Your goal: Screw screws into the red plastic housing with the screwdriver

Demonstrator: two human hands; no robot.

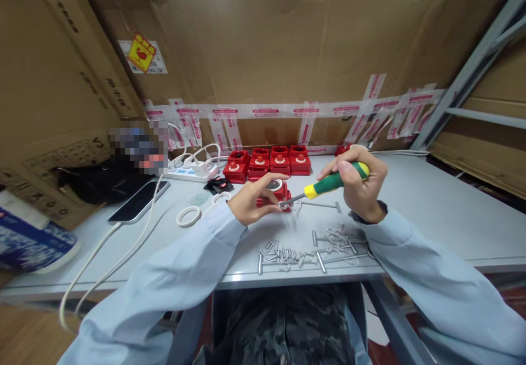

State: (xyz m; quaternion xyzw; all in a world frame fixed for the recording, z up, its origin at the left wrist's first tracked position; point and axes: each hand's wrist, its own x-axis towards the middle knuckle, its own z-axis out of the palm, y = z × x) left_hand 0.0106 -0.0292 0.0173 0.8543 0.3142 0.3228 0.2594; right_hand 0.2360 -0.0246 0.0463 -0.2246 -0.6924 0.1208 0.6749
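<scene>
My left hand [257,198] steadies a small red housing [285,192] on the table, its thumb and fingers around the near side. A dark round opening with a white ring shows on the housing's top. My right hand [364,181] is wrapped round the green-and-yellow handle of a screwdriver [329,184]. The screwdriver slants down to the left, its tip at the housing's front beside my left thumb. What lies right under the tip is too small to make out. Below my hands lie loose screws [283,254] and metal T-shaped rods [322,261].
Several red housings [279,159] stand in a row at the back. White rings [189,216], a phone [139,201] and a power strip [193,172] with white cables lie to the left. A taped cardboard box [263,52] walls off the back; a metal frame [464,63] rises at right.
</scene>
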